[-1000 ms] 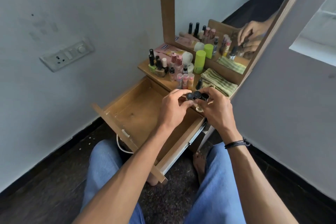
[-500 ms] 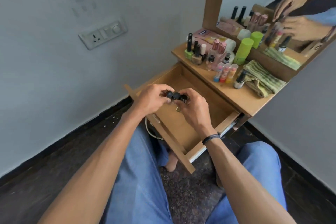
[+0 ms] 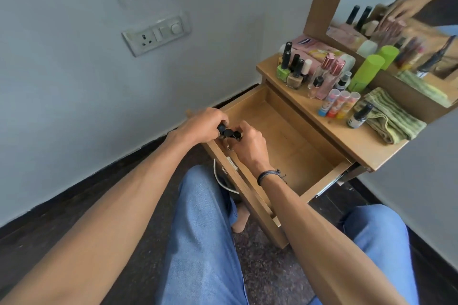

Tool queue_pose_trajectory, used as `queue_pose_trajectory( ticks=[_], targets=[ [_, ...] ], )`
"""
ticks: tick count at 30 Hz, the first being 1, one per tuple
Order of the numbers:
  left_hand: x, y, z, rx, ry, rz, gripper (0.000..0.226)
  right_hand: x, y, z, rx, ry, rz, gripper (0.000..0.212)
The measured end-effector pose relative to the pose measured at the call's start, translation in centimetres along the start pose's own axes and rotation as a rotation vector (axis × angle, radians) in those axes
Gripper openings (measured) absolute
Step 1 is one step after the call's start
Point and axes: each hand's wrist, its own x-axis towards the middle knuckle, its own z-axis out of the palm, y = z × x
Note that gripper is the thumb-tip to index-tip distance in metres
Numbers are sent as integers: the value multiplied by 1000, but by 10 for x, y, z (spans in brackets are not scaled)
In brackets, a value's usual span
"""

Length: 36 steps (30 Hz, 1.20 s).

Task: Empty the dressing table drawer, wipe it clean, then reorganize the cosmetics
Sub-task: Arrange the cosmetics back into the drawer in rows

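Note:
The wooden drawer [image 3: 292, 146] of the dressing table stands pulled out, its bare inside showing. My left hand [image 3: 200, 126] and my right hand [image 3: 250, 143] meet over the drawer's near left corner. Together they hold a cluster of small black-capped bottles [image 3: 229, 133], fingers curled round them. The bottles' bodies are mostly hidden by my fingers. On the tabletop [image 3: 352, 136] stand nail polish bottles [image 3: 292, 69], pink-capped perfume bottles [image 3: 327, 74], a green can [image 3: 364, 72], three colourful lip balm tubes [image 3: 338, 104] and a dark-capped bottle [image 3: 359, 116].
A folded green striped cloth [image 3: 389, 119] lies at the tabletop's right end. A mirror [image 3: 401, 20] rises behind the cosmetics. A wall socket plate [image 3: 156, 32] is on the left wall. My legs in blue jeans [image 3: 205, 242] sit under the drawer front.
My view swung left and down, so the table shifted right in frame. Both hands carried the black-capped bottles from beside the tabletop edge to over the drawer's near left corner.

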Motion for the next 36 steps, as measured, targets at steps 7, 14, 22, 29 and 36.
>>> queue_pose_trajectory(
  ticks=[7, 14, 22, 29, 36],
  targets=[
    [7, 2, -1, 55, -53, 17, 36, 3, 8, 11, -47, 0, -8, 26],
    [9, 2, -5, 53, -117, 8, 41, 2, 14, 17, -46, -6, -67, 37],
    [7, 0, -8, 46, -184, 27, 47, -9, 26, 18, 7, -24, -135, 47],
    [7, -1, -6, 32, -138, 7, 36, -7, 28, 24, 20, -29, -175, 36],
    [8, -5, -7, 101, -113, -28, 33, 2, 27, 26, 56, -55, -156, 35]
  ],
)
